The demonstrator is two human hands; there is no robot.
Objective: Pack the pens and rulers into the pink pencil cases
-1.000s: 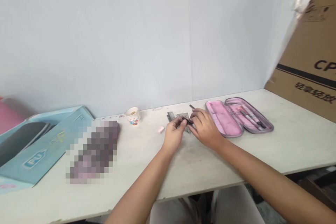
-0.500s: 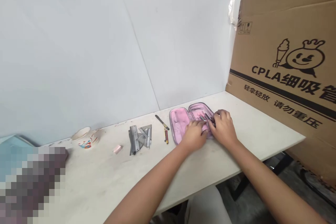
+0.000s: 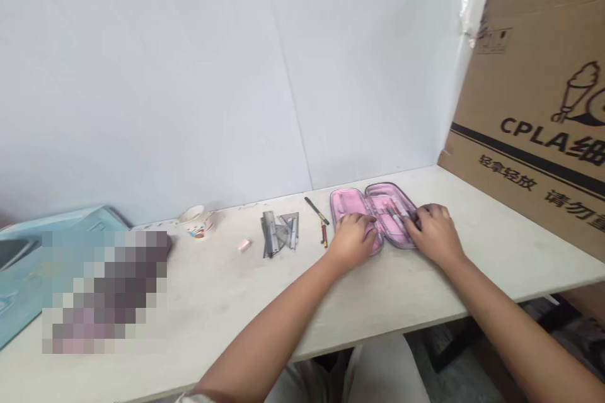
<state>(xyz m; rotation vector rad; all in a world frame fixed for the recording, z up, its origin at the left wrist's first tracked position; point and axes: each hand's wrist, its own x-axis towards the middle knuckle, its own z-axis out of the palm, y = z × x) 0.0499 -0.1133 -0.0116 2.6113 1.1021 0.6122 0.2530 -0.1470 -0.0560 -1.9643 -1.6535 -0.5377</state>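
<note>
A pink pencil case (image 3: 350, 200) with a dark zip edge lies unfolded on the table. Several pens (image 3: 393, 213) rest in its right half. My left hand (image 3: 352, 244) lies over the near part of the left half, fingers stretched out and thumb apart. At the outer edge of the right half, my right hand (image 3: 438, 234) has its fingers curled and its thumb on the rim, gripping the case; the undersides of its fingers are hidden. Just left of the case are a black-and-yellow pen-like tool (image 3: 316, 210) and short red and yellow sticks (image 3: 324, 235).
Rulers and set squares (image 3: 278, 233) lie left of the case, then a pink eraser (image 3: 244, 245) and a paper cup (image 3: 196, 223). A blue folder-like sheet (image 3: 85, 223) and a pixelated item are at far left. A large cardboard box (image 3: 529, 88) stands at the right.
My view has turned left. My right hand has moved off the pens to the right rim, and the pens now show in the case. My left hand has drawn back onto the left half.
</note>
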